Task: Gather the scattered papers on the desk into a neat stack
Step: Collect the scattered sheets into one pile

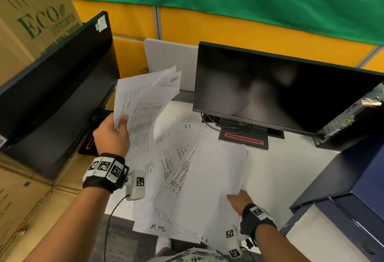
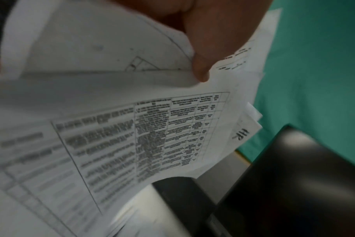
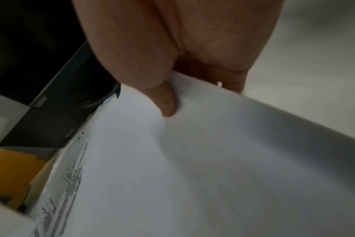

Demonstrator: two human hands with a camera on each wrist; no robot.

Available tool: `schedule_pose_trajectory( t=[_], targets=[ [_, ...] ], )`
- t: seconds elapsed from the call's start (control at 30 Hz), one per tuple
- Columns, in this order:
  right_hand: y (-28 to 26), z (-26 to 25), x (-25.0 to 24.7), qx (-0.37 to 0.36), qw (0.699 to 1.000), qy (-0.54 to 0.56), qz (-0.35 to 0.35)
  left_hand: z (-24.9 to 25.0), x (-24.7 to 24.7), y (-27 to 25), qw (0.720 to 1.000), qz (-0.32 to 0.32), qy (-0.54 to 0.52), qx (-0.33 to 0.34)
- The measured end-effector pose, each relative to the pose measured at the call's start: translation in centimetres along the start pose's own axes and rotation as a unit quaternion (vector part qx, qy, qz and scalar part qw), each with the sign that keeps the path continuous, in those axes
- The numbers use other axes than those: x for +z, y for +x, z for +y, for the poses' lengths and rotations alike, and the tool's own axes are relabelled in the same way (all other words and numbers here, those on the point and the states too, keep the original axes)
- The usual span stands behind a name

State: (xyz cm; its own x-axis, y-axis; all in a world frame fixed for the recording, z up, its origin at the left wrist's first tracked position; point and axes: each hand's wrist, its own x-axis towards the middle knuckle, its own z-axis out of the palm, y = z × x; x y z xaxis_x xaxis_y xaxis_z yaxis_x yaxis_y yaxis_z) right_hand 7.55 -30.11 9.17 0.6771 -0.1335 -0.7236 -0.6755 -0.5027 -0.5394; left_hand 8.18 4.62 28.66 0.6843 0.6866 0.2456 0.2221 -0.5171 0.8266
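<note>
My left hand [image 1: 116, 131] holds a fanned bunch of printed sheets [image 1: 143, 99] raised above the desk's left side, thumb on top; the left wrist view shows that thumb [image 2: 201, 67] pinching those table-printed sheets [image 2: 152, 128]. My right hand [image 1: 239, 198] pinches the near right corner of a blank-faced bundle of papers [image 1: 209, 174] lying over the desk's front edge; in the right wrist view the thumb [image 3: 166, 102] presses on the white top sheet [image 3: 192, 168]. More printed papers [image 1: 176, 143] lie spread on the white desk [image 1: 280, 168] between both hands.
A black monitor [image 1: 280, 91] stands on its stand [image 1: 245, 139] at the back right, another dark monitor [image 1: 58, 87] at the left. Cardboard boxes [image 1: 31, 23] fill the left. A blue drawer cabinet [image 1: 342, 189] and a computer case [image 1: 353, 120] stand at the right.
</note>
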Motion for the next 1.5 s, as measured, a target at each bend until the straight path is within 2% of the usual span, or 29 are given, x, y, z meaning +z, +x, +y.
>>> schedule_pose_trajectory(
  t=[0.1, 0.2, 0.33, 0.5, 0.67, 0.77, 0.83, 0.9, 1.0, 1.13, 1.4, 1.5],
  targets=[
    [-0.2, 0.2, -0.1, -0.008, 0.999, 0.035, -0.008, 2.6, -1.1, 0.6, 0.997, 0.033, -0.059, 0.022],
    [1.0, 1.4, -0.3, -0.007, 0.995, 0.099, -0.021, 3.8, -1.4, 1.1, 0.989, 0.055, -0.139, -0.004],
    [0.3, 1.4, -0.7, -0.018, 0.994, 0.106, -0.029, 2.8, -0.1, 0.8, 0.976, 0.011, -0.205, -0.073],
    [0.0, 1.7, -1.0, -0.008, 0.989, 0.145, -0.037, -2.3, 4.0, -1.9, 0.967, -0.062, -0.156, -0.193],
    [-0.7, 1.3, -1.1, 0.0, 0.984, 0.172, -0.034, -8.1, 7.3, -6.1, 0.955, -0.202, -0.031, -0.215],
    [0.9, 2.1, -0.9, -0.004, 0.991, 0.127, -0.03, -11.6, 8.2, -8.2, 0.918, -0.324, 0.032, -0.226],
    [4.2, 4.6, -0.6, -0.002, 0.993, 0.113, -0.032, -12.6, 8.2, -9.0, 0.885, -0.404, 0.042, -0.227],
    [5.2, 5.4, -0.4, 0.0, 0.99, 0.132, -0.038, -12.8, 8.0, -9.4, 0.868, -0.444, 0.069, -0.21],
    [0.4, 1.4, -1.1, 0.017, 0.983, 0.176, -0.037, -13.2, 7.6, -8.8, 0.892, -0.4, 0.113, -0.18],
    [-0.5, 0.8, -1.3, 0.053, 0.966, 0.249, -0.044, -13.6, 6.9, -6.8, 0.911, -0.344, 0.121, -0.194],
    [-0.2, 1.8, -0.8, -0.01, 0.974, 0.218, -0.062, -11.2, 8.1, -7.0, 0.896, -0.394, 0.118, -0.167],
    [-0.3, 1.9, -0.8, -0.003, 0.978, 0.2, -0.065, -10.2, 9.3, -8.1, 0.882, -0.434, 0.101, -0.153]
  ],
)
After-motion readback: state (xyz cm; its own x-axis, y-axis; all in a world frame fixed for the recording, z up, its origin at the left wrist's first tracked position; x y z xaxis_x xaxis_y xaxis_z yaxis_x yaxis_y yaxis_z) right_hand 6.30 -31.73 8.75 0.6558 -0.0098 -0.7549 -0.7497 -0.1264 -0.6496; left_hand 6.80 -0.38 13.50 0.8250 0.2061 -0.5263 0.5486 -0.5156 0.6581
